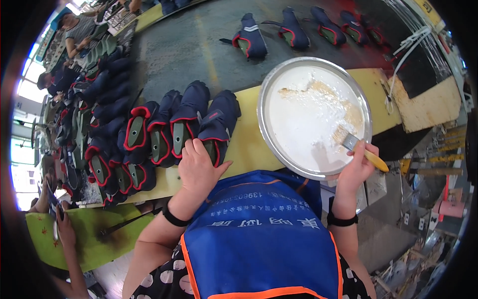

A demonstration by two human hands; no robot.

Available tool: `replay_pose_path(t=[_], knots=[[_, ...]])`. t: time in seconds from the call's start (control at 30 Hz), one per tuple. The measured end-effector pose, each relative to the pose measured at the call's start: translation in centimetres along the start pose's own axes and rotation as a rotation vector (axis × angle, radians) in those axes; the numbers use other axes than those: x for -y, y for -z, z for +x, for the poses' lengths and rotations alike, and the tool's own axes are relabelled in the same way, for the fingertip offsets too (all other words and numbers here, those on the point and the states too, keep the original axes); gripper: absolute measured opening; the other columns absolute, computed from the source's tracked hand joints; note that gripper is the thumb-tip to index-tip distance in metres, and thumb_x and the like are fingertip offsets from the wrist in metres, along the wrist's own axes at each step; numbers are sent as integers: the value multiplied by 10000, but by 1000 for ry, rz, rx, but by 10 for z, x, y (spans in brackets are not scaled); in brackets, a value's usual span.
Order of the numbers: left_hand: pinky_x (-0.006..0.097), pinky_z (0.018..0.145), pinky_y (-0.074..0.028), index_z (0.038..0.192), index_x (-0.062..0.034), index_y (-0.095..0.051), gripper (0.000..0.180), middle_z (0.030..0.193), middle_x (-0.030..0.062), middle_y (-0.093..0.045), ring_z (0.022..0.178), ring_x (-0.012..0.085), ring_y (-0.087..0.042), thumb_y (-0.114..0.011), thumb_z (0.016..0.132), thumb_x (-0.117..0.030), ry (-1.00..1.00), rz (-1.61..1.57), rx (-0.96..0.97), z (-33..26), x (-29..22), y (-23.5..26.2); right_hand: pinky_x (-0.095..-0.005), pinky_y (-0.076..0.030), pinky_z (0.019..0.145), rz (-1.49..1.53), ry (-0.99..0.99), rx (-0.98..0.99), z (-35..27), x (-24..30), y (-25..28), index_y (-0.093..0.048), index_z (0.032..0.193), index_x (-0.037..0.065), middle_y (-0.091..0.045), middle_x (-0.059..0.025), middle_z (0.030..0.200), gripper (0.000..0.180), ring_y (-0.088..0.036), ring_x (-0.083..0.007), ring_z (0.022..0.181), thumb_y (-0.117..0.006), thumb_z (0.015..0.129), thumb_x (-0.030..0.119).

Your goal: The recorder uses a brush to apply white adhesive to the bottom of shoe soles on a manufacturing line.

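Observation:
My right hand (359, 164) grips a flat brush by its yellow handle (377, 161). The brush's bristles (340, 135) dip toward the white liquid in a wide round metal pan (265, 117). My left hand (199, 167) is at the heel end of a navy shoe upper with red trim (221, 122), fingers and thumb around its opening. A green last shows inside that upper. Close on its left stand more navy uppers on lasts, among them one upper (191, 104) whose opening lies just above my fingers.
Several navy uppers (249, 40) stand in a row on the dark bench (169, 50) at the back. A yellow board (249, 149) lies under the pan. White cables (416, 40) hang at the far right. At left are more piled uppers, a co-worker's arm (67, 239), and seated people (79, 35).

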State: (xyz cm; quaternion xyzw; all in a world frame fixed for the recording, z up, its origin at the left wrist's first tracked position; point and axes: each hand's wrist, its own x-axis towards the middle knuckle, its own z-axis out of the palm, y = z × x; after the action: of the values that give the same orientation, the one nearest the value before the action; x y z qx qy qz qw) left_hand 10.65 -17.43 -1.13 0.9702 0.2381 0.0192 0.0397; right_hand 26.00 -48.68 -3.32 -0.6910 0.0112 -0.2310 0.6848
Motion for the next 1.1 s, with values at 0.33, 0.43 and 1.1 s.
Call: replay_pose_path(t=[0.33,0.43,1.1], knots=[[434,865,-559,1297,58,-406,835,1208,290,-589,1073,418,-651,-899,720,-290,1,-444,17,-7,-1,-30,-225,-495,685,-63,44,256,-11,28,-24,-611,996,4,-628,-38,851,102,-620,-88,770,-694,958,51],[396,886,-546,1389,56,-366,781,1201,258,-615,1073,330,-667,-836,832,-226,56,-744,160,-9,15,-43,-243,-505,689,-183,124,422,-17,43,-37,-653,973,8,-657,-61,867,114,-655,-127,779,-736,921,65],[463,1001,-508,1633,-130,5,1236,1369,328,-488,1185,390,-613,-824,721,-222,60,-513,145,4,0,-37,-220,-503,659,59,-65,462,-4,64,-44,-700,933,-6,-691,-28,852,120,-638,-55,761,-771,906,87]])
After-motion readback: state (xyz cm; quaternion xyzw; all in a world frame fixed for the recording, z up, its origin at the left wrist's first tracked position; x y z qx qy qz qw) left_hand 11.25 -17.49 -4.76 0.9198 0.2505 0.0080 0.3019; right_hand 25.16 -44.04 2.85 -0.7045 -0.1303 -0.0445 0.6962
